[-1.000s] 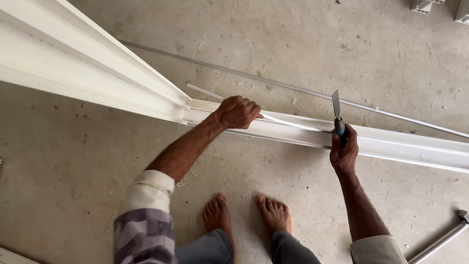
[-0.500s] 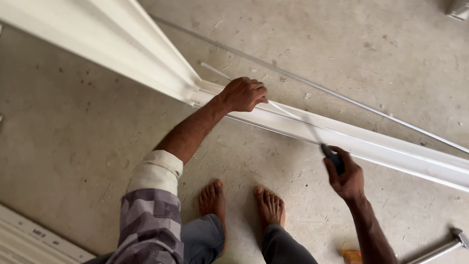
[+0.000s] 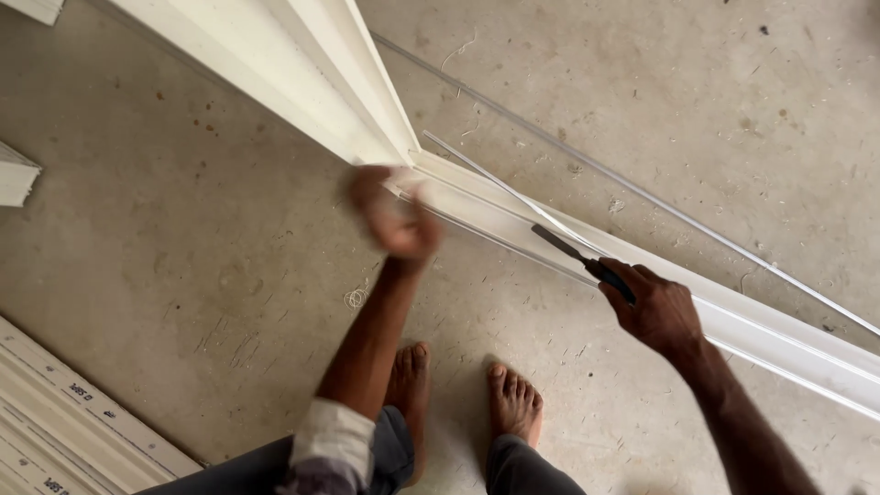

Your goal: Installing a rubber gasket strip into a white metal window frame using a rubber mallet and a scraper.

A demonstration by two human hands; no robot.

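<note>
A person stands barefoot on a rough concrete floor point(image 3: 183, 275), bent over a long white plastic frame point(image 3: 477, 206) lying across it; the right hand point(image 3: 655, 312) has its fingers wrapped tight round a knife point(image 3: 577, 259), blade laid flat along the frame's edge, apparently to run along it; the left hand point(image 3: 394, 215), blurred, hovers at the frame's corner, its grip impossible to tell; thin clear strips point(image 3: 642, 197) lie beyond.

Long profile point(image 3: 513, 206): cream-white, plain. Knife point(image 3: 587, 264): dark blade, black handle. Thin strip point(image 3: 642, 197) beyond the profile: pale grey-white. Floor point(image 3: 183, 257): mottled grey-beige concrete with small brown specks. Stacked panels point(image 3: 64, 412): off-white, ribbed with parallel lines. Sleeve cuff point(image 3: 335, 440): white; above it, possibly a grey check, blurred. Trousers point(image 3: 532, 472): dark grey.
</note>
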